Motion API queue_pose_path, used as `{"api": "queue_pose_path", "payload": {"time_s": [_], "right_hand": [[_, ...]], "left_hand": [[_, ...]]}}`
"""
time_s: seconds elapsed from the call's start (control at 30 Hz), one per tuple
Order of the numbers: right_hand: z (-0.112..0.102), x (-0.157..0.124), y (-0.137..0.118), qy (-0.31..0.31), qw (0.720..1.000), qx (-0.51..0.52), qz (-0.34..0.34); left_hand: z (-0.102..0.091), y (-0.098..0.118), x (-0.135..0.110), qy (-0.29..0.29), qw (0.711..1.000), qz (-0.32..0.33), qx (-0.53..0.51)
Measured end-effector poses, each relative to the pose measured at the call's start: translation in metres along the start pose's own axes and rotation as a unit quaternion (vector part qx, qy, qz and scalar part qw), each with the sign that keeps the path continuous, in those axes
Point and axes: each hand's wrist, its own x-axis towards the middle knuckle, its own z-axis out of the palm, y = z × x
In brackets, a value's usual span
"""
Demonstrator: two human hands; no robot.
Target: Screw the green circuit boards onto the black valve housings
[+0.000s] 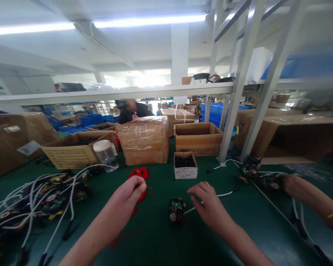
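Observation:
My left hand is closed in a pinch above a bundle of red wire. Whatever is between its fingertips, if anything, is too small to make out. A thin loop of red wire shows just beside that thumb. In front of me on the green table lies a small device with a green circuit board, a round silvery part and a white cable. Just right of it hovers my right hand, thumb and fingers apart and curved, nothing visible in them. The white cable passes behind this hand.
A small box of black parts stands ahead, behind it cardboard boxes and a lidded plastic jar. Cabled devices pile at left. A co-worker's hand touches another device at right. Metal posts rise from the table.

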Motion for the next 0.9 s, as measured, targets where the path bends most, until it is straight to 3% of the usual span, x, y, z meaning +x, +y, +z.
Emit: {"api": "queue_pose_path", "payload": {"time_s": [0.13, 0.3, 0.4, 0.5, 0.63, 0.77, 0.9], "right_hand": [[-0.004, 0.017, -0.031, 0.001, 0.983, 0.184, 0.004], [-0.007, 0.022, -0.061, -0.076, 0.880, 0.466, 0.062], [-0.003, 0.014, -0.065, -0.090, 0.847, 0.516, 0.094], [0.005, 0.006, -0.059, -0.094, 0.850, 0.501, 0.131], [0.014, 0.001, -0.048, -0.078, 0.865, 0.470, 0.156], [0.012, 0.000, -0.037, -0.075, 0.867, 0.457, 0.181], [0.003, 0.000, -0.027, -0.069, 0.880, 0.428, 0.191]], "left_hand": [[0.009, 0.013, -0.007, -0.058, 0.996, -0.017, -0.063], [0.029, 0.031, -0.018, -0.085, 0.990, -0.068, -0.085], [0.042, 0.033, -0.022, -0.081, 0.988, -0.092, -0.089], [0.055, 0.023, -0.023, -0.084, 0.981, -0.120, -0.128], [0.072, -0.007, -0.018, -0.100, 0.972, -0.129, -0.167], [0.087, -0.048, -0.010, -0.061, 0.991, -0.043, -0.112], [0.106, -0.078, -0.006, -0.121, 0.991, 0.032, -0.057]]}}
